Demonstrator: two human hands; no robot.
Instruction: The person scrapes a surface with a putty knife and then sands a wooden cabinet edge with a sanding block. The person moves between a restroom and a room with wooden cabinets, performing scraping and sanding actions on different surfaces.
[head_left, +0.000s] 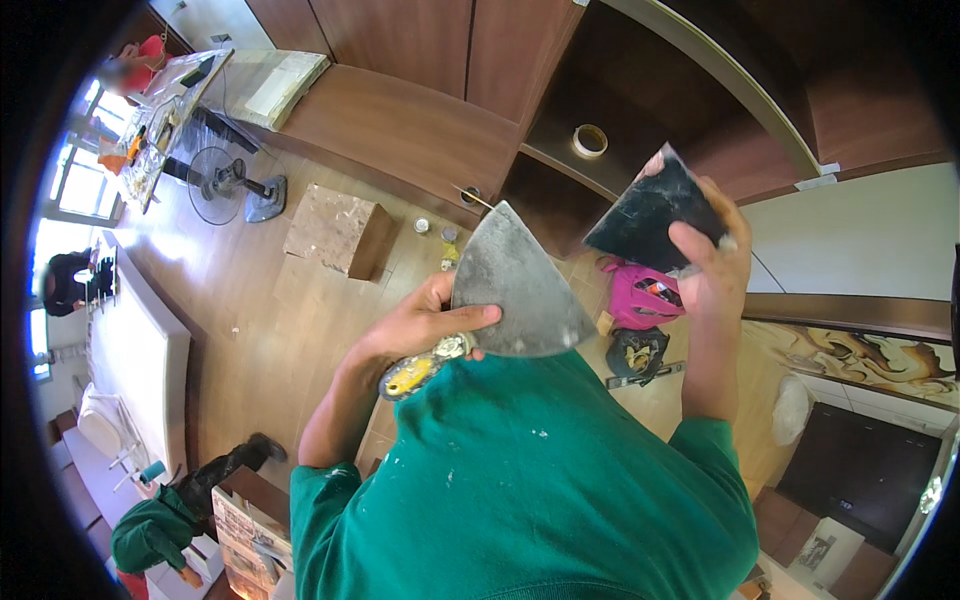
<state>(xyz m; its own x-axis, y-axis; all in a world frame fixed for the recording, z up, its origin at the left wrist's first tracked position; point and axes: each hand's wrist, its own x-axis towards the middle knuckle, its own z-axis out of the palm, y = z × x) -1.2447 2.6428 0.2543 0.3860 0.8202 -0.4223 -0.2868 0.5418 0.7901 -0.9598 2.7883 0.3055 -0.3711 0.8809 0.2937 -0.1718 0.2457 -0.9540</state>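
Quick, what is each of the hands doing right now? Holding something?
Left hand: closed on a wide putty knife with a yellow handle.
Right hand: closed on a dark, flat square sheet, pinched at its edge.

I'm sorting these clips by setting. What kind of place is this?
Probably a home interior under renovation. Wood cabinets line the wall, a tape roll sits on a shelf, tool bags lie on the wood floor, and the left hand holds a putty knife.

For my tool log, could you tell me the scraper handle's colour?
Yellow with black, in the left hand holding the scraper; the head view shows it.
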